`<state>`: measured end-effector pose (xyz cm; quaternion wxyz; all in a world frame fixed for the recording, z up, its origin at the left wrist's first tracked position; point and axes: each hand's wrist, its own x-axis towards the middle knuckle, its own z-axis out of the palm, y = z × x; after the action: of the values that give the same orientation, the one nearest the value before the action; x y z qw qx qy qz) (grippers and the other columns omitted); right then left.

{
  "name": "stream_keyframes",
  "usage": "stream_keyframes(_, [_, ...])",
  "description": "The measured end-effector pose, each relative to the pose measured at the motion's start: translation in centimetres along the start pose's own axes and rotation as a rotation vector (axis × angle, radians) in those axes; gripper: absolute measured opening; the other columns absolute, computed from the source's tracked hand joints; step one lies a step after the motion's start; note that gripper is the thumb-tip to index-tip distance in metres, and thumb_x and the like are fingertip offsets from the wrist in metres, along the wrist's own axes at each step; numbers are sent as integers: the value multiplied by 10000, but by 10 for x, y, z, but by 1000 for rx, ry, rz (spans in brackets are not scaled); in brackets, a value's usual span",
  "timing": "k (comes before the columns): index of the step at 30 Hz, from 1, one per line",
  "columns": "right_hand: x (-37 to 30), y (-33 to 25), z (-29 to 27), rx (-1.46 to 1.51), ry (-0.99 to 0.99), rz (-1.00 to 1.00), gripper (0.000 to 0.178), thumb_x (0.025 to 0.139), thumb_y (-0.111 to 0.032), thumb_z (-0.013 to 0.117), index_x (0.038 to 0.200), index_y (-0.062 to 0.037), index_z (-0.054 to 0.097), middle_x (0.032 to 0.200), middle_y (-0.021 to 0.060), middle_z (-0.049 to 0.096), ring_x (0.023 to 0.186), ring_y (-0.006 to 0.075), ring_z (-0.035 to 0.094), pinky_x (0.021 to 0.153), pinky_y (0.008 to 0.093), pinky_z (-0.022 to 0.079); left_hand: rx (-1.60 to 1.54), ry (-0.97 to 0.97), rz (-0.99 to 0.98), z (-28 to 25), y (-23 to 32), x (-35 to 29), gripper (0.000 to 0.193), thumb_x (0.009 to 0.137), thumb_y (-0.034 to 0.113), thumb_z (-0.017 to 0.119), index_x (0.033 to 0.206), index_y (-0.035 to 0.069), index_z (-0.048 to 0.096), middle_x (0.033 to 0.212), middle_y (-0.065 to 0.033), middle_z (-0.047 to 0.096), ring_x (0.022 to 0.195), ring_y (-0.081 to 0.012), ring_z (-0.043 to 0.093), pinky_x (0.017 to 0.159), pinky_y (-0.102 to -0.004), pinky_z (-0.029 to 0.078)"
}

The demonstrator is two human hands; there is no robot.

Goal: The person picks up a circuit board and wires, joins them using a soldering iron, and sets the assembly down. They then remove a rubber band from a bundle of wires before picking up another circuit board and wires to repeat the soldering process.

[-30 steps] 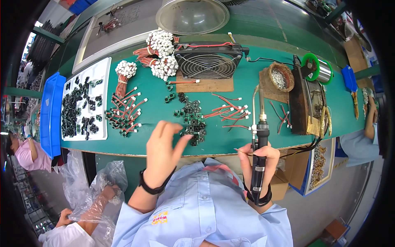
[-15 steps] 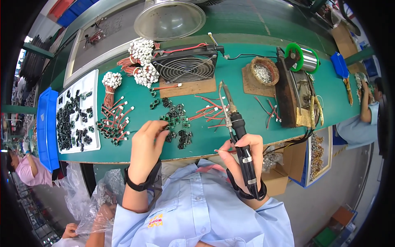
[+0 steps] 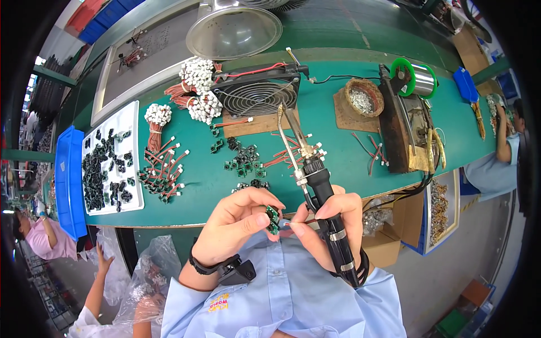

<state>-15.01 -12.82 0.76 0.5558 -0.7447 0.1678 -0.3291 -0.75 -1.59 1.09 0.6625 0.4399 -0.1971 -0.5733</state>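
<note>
My left hand (image 3: 234,226) is closed round a small green circuit board (image 3: 273,221), pinched between thumb and fingers close to my body. Beside it my right hand (image 3: 345,217) grips a black soldering iron (image 3: 321,181), its metal tip pointing up and away over the bench. Between the thumb and forefinger of that same hand sits a thin red wire (image 3: 310,222), whose end comes near the board; I cannot tell if they touch. Beyond my left hand lies a pile of similar small boards (image 3: 246,160). Loose red wires with white connectors (image 3: 282,156) lie partly behind the iron.
A fan (image 3: 256,93), bundled wires (image 3: 197,76) and a white tray of dark parts (image 3: 135,180) stand on the green bench (image 3: 197,205). To the right are a round pot (image 3: 378,104), a solder spool (image 3: 422,82) and an iron stand (image 3: 394,124). Other people sit at both sides.
My left hand has come from the board pile toward my body and right, now holding a circuit board. My right hand has shifted slightly, the iron's tip swinging left.
</note>
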Motion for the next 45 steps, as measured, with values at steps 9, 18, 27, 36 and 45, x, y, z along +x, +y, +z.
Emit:
stream_keyframes(9, [7,-5,0,-70,-40,-126,413,710,83,661,947,-102,377,764,76,601,676,142,515,709,287,396,46,16,120,5,5,-6,285,827,209,612,972,-26,538,864,-123,520,749,-183,534,565,-280,483])
stream_keyframes(18, [13,-11,5,-41,-40,-174,402,693,49,686,930,-111,404,740,38,629,617,127,492,727,285,325,-115,-18,-9,-1,-1,-7,247,852,101,588,1058,-28,545,923,-100,579,875,-171,555,776,-290,438])
stream_keyframes(27, [17,-14,4,-94,-3,-210,413,653,23,721,924,-120,443,728,8,621,578,148,488,654,285,352,-110,-67,84,-1,-5,-4,229,857,126,590,1029,-19,548,975,-101,570,897,-164,537,783,-296,421])
stream_keyframes(36, [16,-12,4,-85,5,-185,410,654,23,717,926,-120,445,714,-2,618,561,144,491,666,287,356,-85,-61,86,-1,-6,-3,212,859,127,586,1018,-8,550,968,-103,557,886,-167,529,783,-294,412])
stream_keyframes(45, [14,-11,1,-80,-2,-170,395,669,4,718,929,-117,447,721,-9,633,581,136,539,716,296,360,-79,-53,100,2,-8,-1,193,858,122,584,997,-7,548,960,-103,554,881,-169,524,783,-297,409])
